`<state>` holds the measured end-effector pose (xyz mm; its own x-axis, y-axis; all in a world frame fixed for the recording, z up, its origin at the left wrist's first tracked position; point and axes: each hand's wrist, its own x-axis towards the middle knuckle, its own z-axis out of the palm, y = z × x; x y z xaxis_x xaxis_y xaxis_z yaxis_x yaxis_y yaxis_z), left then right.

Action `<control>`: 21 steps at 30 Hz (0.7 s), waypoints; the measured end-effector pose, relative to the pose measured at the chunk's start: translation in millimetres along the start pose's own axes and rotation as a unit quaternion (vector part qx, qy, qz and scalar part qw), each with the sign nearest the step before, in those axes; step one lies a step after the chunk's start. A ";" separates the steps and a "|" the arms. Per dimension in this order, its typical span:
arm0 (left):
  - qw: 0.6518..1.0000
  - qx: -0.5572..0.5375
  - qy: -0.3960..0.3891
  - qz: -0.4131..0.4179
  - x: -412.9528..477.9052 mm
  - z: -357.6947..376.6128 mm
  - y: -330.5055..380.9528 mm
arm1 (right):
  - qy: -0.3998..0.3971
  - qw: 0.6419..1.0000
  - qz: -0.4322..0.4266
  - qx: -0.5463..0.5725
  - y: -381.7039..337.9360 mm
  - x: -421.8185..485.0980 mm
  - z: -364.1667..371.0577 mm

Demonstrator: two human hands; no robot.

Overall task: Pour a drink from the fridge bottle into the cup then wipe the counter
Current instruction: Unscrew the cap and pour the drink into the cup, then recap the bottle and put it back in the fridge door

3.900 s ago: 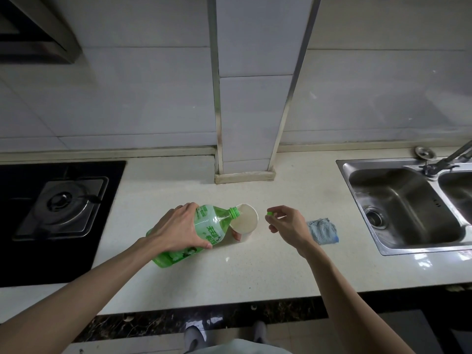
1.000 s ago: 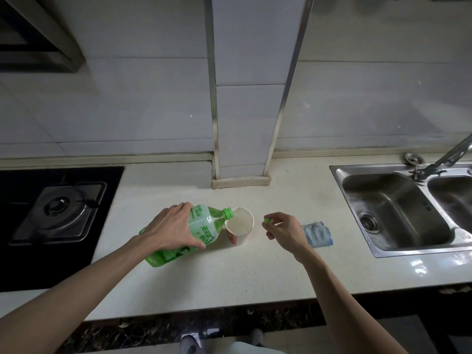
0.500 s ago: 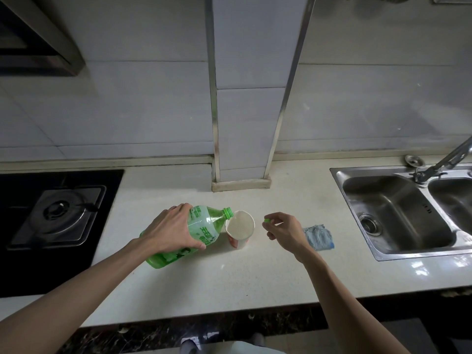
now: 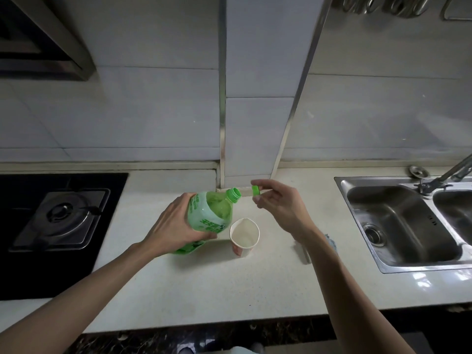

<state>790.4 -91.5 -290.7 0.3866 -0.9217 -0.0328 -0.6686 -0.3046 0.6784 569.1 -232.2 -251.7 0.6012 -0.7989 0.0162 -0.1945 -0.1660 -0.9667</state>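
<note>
Apparently recapping: left hand (image 4: 176,226) grips bottle (image 4: 210,213) mid-frame, right hand (image 4: 281,204) pinches cap (image 4: 255,190) beside its neck; next, seat cap square on threads.

One green bottle (image 4: 209,215) is in view, with one green cap (image 4: 255,190). There is one paper cup (image 4: 244,237) and one blue cloth (image 4: 331,242), mostly hidden behind a forearm. Two hands show: the left hand (image 4: 176,226) and the right hand (image 4: 278,203). The one worktop (image 4: 229,284) has one hob (image 4: 25,251) with one burner (image 4: 61,212) visible. It also has one sink (image 4: 408,267) of two basins: the larger basin (image 4: 403,226) and a second basin (image 4: 457,213). One drain (image 4: 374,235) shows, one tap (image 4: 454,172) and one round metal disc (image 4: 419,171). The number of hanging utensils (image 4: 383,5) cannot be told.
</note>
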 end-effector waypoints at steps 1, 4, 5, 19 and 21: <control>1.000 -0.005 0.000 0.000 0.3 -2.4 1.4 | -0.012 1.000 -0.016 0.000 -10.2 1.7 2.9; 1.000 0.018 -0.001 0.020 -1.7 -7.9 3.5 | -0.030 0.998 -0.036 -0.047 -34.0 6.5 15.6; 0.999 0.026 -0.001 0.028 -2.6 -9.2 3.4 | -0.031 0.996 -0.042 -0.073 -39.5 8.2 19.5; 1.000 -0.018 -0.006 -0.011 -24.2 -45.0 -25.6 | -0.161 0.926 -0.197 -0.280 -67.7 19.6 52.8; 1.000 -0.025 -0.010 -0.014 -28.0 -51.5 -29.4 | -0.175 0.918 -0.212 -0.286 -72.3 21.7 58.5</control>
<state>832.0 -44.3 -272.0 0.3912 -0.9180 -0.0657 -0.6256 -0.3176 0.7126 641.6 -203.7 -196.4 0.9097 -0.3741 0.1802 -0.2003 -0.7755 -0.5987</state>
